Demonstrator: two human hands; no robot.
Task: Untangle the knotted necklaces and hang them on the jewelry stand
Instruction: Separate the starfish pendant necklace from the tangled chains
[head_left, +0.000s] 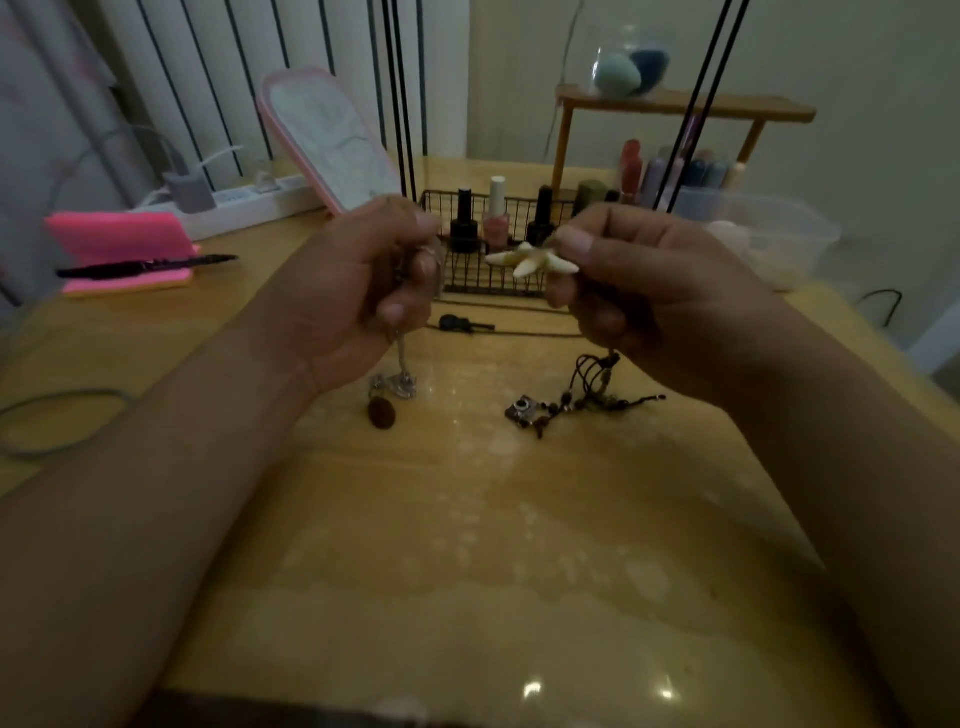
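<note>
Both curled: left hand (363, 291) apparently grips chain (401, 354), right hand (641, 291) pinches starfish (530, 261).

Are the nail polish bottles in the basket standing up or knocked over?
Standing up. All three nail polish bottles sit upright in the wire basket, with their caps pointing up.

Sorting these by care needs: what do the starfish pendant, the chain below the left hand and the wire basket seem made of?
The starfish pendant is cream and matte, perhaps shell or resin; unclear. The chain glints silvery, so probably polished metal. The basket is thin dark wire in a grid, likely painted metal.
</note>
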